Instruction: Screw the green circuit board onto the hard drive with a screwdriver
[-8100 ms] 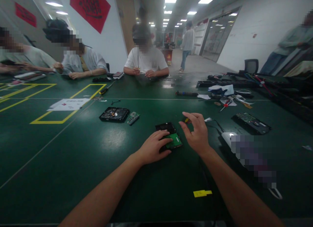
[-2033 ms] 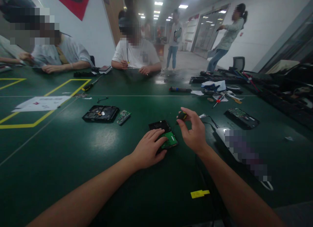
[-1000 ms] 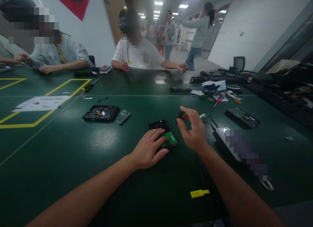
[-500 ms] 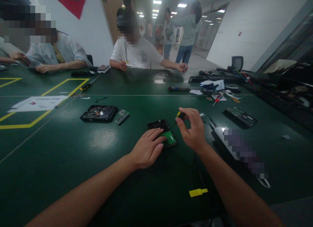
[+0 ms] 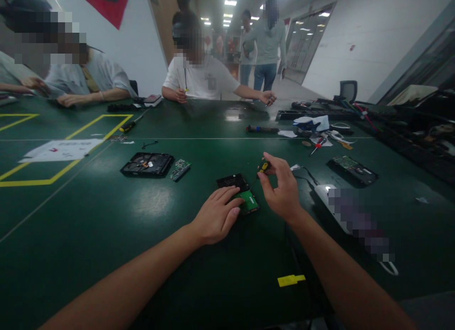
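Note:
My left hand point(image 5: 216, 216) lies over a small hard drive point(image 5: 232, 182), its fingers stretched out and pressing on it. The drive has a black casing and a green circuit board point(image 5: 249, 202) at its near right part; my fingers hide some of both. In my right hand point(image 5: 282, 187) a screwdriver point(image 5: 264, 167) with a yellow and black handle is pinched between thumb and fingertips. Its thin dark shaft slants down to the left towards the drive; whether the tip touches a screw I cannot tell.
An opened hard drive point(image 5: 147, 164) and a loose circuit board point(image 5: 181, 169) lie to the left. On the right are another drive point(image 5: 351, 169), a white power strip point(image 5: 325, 197), partly blurred, and a red screwdriver point(image 5: 318, 145). Several people sit or stand beyond the table.
The screwdriver's handle has turned and tilted in my right hand, and its shaft now shows. My left hand stays on the drive. The whole view has shifted slightly.

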Motion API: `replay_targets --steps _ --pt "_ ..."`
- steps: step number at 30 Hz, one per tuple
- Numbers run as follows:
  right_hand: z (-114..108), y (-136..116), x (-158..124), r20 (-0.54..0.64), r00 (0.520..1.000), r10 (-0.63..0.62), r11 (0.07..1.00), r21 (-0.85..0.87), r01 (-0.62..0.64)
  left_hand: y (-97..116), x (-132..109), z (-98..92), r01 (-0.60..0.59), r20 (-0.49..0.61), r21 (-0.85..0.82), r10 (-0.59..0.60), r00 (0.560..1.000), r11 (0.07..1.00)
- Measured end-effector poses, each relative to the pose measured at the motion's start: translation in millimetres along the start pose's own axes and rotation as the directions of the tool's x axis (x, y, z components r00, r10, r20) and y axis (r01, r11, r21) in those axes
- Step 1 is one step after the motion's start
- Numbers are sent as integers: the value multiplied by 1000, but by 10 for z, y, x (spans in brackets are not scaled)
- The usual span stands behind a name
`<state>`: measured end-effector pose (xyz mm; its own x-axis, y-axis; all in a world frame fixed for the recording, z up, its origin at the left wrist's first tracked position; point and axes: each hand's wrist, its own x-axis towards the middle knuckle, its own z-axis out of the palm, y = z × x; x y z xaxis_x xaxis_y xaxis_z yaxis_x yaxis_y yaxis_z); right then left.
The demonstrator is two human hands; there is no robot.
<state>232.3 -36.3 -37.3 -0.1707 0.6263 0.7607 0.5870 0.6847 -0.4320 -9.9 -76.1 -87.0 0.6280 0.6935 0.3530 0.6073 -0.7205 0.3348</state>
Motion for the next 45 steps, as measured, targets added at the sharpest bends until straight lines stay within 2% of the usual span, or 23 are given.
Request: replay_targets --steps 5,14,19,26,32,41,45 --pt "-4 -9 6 -52 999 -15 999 -35 13 -1 5 24 3 18 21 -3 1000 1000" --pt "0 -25 7 -11 1000 -2 999 -43 1 -11 5 33 -18 16 54 17 1000 998" --pt "-10 -62 27 -3 999 -37 999 -1 37 2 21 33 -25 5 77 24 1000 997" --pt "0 -27 -5 57 998 40 993 107 -46 6 28 36 -24 -2 71 24 1000 997" --pt "2 -61 15 -16 1000 -6 1000 -6 6 -5 21 49 -18 -21 51 19 1000 999" --pt "25 -28 -26 90 996 23 994 100 -32 21 28 30 -12 -1 80 13 1000 997" --pt "22 -47 -9 21 1000 -2 999 44 1 11 22 38 -15 -7 89 16 1000 996"
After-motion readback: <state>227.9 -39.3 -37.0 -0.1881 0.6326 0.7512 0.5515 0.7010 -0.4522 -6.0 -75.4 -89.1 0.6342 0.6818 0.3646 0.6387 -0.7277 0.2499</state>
